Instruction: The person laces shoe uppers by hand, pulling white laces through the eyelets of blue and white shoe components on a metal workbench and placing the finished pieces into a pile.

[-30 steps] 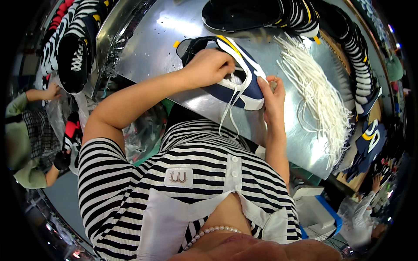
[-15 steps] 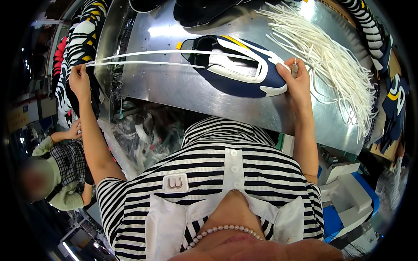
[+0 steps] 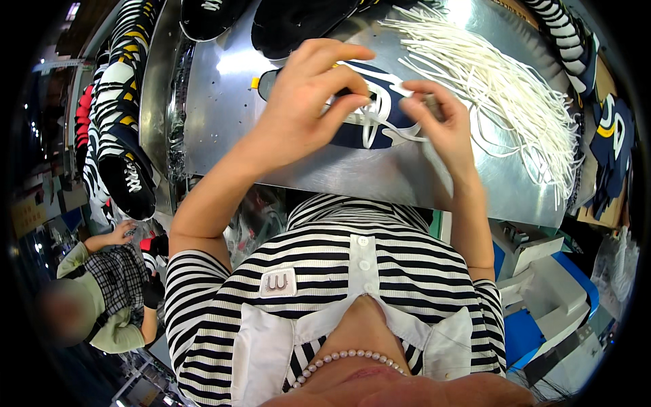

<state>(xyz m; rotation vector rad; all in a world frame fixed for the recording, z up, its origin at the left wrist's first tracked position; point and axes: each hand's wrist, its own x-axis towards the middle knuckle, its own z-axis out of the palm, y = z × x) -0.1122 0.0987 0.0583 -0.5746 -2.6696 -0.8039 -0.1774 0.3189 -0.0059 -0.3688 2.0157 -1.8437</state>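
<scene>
The person stands at the near edge of a metal table (image 3: 224, 102) and works on a navy shoe (image 3: 380, 122) with white trim, which lies on its side near the middle of the table. The left hand (image 3: 305, 108) rests over the shoe's heel end, fingers curled and pinching a white lace (image 3: 369, 125) against the upper; this grip appears to steady the shoe while the lace is threaded. The right hand (image 3: 441, 125) is at the toe end, thumb and forefinger closed on the same lace, with a small dark object partly hidden in the fingers; what it is cannot be told. A loose pile of white laces (image 3: 508, 88) is spread toward the right edge, near the right hand, probably for easy pickup. Finished dark shoes (image 3: 298, 24) sit along the far edge, and striped shoes (image 3: 115, 129) hang past the left edge. Another person (image 3: 108, 285) is seated lower left.
</scene>
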